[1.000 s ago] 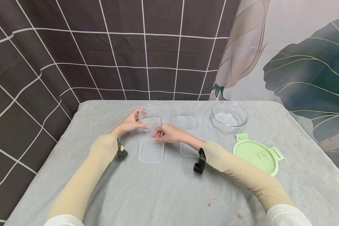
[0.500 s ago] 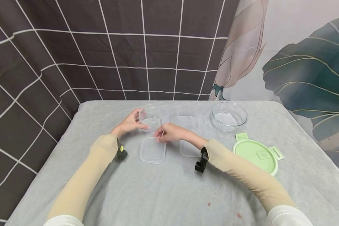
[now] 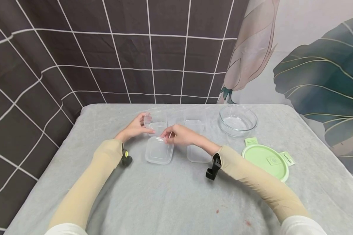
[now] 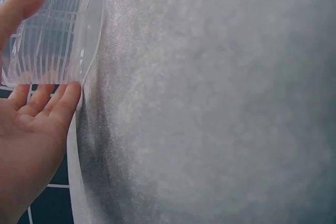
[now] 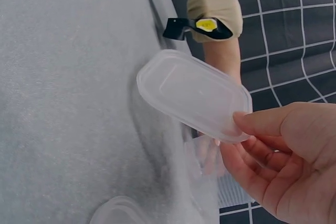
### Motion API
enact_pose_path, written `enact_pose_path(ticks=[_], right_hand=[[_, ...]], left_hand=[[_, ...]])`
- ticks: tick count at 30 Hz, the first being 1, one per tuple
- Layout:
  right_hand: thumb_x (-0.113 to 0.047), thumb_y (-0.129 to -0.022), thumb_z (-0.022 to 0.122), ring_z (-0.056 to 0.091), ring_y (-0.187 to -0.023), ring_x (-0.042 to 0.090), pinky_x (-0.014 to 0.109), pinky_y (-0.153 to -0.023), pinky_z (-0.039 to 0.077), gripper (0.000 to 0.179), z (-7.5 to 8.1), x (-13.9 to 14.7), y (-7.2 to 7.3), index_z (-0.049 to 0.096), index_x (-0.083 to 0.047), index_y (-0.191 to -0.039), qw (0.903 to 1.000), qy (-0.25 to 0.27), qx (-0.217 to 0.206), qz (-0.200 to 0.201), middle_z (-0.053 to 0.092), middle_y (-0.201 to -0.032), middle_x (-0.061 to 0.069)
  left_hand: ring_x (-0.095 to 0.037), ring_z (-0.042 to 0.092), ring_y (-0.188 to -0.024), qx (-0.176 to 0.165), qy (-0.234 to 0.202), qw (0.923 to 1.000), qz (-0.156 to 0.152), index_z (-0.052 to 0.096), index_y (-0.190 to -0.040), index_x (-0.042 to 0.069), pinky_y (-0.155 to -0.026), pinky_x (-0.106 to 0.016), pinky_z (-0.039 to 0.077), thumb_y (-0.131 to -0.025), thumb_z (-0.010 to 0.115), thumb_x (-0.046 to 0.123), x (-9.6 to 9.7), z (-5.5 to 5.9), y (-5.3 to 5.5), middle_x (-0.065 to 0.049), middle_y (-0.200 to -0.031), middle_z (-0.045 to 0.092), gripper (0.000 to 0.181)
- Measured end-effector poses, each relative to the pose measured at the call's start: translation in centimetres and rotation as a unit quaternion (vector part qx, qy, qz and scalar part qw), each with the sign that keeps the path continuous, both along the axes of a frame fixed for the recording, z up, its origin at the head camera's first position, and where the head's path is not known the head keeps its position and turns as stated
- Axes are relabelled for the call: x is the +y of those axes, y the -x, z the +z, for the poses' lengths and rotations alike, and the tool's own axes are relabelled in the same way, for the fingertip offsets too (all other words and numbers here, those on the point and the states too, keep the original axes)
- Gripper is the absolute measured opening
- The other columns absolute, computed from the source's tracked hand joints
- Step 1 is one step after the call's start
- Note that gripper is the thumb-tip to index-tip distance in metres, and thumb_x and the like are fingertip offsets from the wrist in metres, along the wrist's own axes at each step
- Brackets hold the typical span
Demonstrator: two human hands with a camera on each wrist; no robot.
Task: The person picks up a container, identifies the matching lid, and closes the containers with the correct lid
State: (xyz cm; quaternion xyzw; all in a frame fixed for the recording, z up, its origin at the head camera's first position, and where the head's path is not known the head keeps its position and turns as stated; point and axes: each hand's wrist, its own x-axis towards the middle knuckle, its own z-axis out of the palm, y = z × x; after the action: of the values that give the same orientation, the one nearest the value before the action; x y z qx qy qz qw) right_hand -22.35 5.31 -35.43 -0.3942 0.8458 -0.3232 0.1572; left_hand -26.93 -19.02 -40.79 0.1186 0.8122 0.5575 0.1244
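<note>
My left hand (image 3: 135, 126) holds a clear, ribbed plastic food container (image 3: 156, 121) near the table's far edge. In the left wrist view the thumb lies on one side of the container (image 4: 47, 35) and the fingers on the opposite side. Just in front of it, my right hand (image 3: 180, 134) pinches a translucent square lid (image 3: 159, 151) by its far right corner. The right wrist view shows the thumb on top of that lid (image 5: 191, 93) and fingers beneath; the lid is tilted, with the container partly hidden behind it.
A second clear plastic container (image 3: 194, 121) stands right of the first, another translucent lid (image 3: 198, 155) lying in front of it. Further right are a round glass bowl (image 3: 237, 123) and a green round lid with clip tabs (image 3: 263, 160). A dark checked curtain (image 3: 170, 52) hangs behind the table.
My right hand has taken hold of the square lid's far corner and raised it, drawing it slightly right and toward the container. The left hand and container have stayed put.
</note>
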Motion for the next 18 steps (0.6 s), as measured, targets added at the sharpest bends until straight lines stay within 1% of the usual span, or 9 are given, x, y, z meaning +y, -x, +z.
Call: enact_pose_path(ticks=[5,9,14,18], right_hand=[[-0.009,-0.09,0.063,0.063,-0.08,0.011,0.019,-0.072,0.052,0.018,0.4,0.3,-0.2,0.07,-0.003,-0.105,0.9996,0.013,0.021,-0.014,0.069,-0.088,0.006],[-0.009,-0.09,0.063,0.064,-0.082,0.013,0.02,-0.074,0.053,0.017,0.6,0.4,-0.6,0.07,-0.003,-0.105,0.9992,0.017,0.026,-0.026,0.069,-0.089,0.006],[-0.008,-0.09,0.063,0.063,-0.08,0.012,0.02,-0.071,0.052,0.017,1.2,0.5,-1.0,0.07,-0.004,-0.105,0.9984,0.027,0.034,-0.036,0.071,-0.092,0.006],[-0.009,-0.09,0.063,0.061,-0.078,0.012,0.02,-0.069,0.052,0.016,1.7,0.6,-1.2,0.07,-0.004,-0.104,0.9975,0.041,0.033,-0.047,0.072,-0.092,0.005]], left_hand=[[-0.038,0.029,-0.142,0.002,-0.003,1.0,-0.001,0.021,-0.147,-0.002,-0.12,-0.046,0.024,-0.076,0.075,0.0,0.1,0.2,-0.2,-0.023,-0.149,0.035,0.089],[-0.038,0.029,-0.142,0.001,-0.005,1.0,-0.003,0.021,-0.147,-0.002,-0.12,-0.046,0.024,-0.076,0.075,0.0,0.0,0.2,-0.2,-0.024,-0.149,0.035,0.09],[-0.04,0.03,-0.141,0.005,-0.008,0.9999,-0.006,0.02,-0.148,-0.002,-0.12,-0.047,0.024,-0.076,0.072,-0.002,0.0,0.2,-0.2,-0.026,-0.148,0.034,0.088],[-0.041,0.031,-0.139,0.007,-0.009,0.9999,-0.01,0.02,-0.148,-0.003,-0.12,-0.047,0.023,-0.078,0.07,-0.004,0.0,0.2,0.0,-0.027,-0.148,0.034,0.086]])
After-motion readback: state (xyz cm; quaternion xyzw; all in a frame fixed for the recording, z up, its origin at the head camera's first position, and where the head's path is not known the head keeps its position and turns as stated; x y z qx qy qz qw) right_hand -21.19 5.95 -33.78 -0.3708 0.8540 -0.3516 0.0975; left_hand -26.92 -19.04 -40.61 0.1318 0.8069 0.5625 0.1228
